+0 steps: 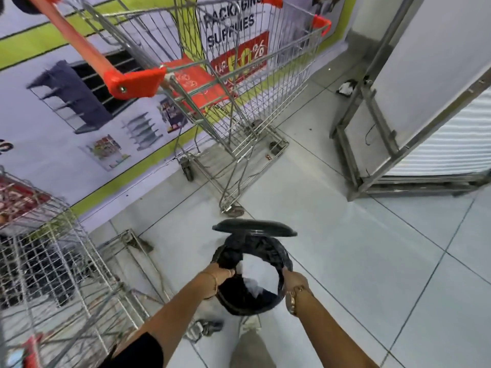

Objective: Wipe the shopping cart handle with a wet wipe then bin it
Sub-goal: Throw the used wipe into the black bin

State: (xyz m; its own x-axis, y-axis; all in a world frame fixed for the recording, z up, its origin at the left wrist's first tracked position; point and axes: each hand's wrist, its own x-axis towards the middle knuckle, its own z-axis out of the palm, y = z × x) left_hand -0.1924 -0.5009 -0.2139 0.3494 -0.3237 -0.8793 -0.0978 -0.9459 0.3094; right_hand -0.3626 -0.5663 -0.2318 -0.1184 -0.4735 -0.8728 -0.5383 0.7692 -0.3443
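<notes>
On the tiled floor point(358, 261) right below you stands the bin point(249, 306), a small round black one with a black liner bag point(261, 251) folded over its rim. Its mouth faces straight up at you, and its lid point(253, 227) is tipped up on the far side, seen nearly edge-on. Inside, white crumpled material lies against the dark liner; that looks like the wet wipe point(252, 286), though it is too blurred to be sure.

Both your arms reach down and forward, roughly parallel, to opposite sides of the rim. Your left hand point(221, 273) has its fingers pinched on the liner at the left edge of the opening; a thin bracelet sits at that wrist and a dark sleeve point(143, 349) shows at the upper arm. Your right hand point(293, 280) grips the liner at the right edge, fingers curled over it, with a gold watch point(292, 301) on the wrist.

Up and to the left, well apart from the bin, the shopping cart point(239, 102) stands against the printed wall banner point(66, 123). Its orange handle point(79, 46) runs as a long bar from the upper left corner down to an orange end cap, sloping across the view, with the wire basket pointing away from you toward the upper right. A second wire cart point(47, 261) stands at your left.
</notes>
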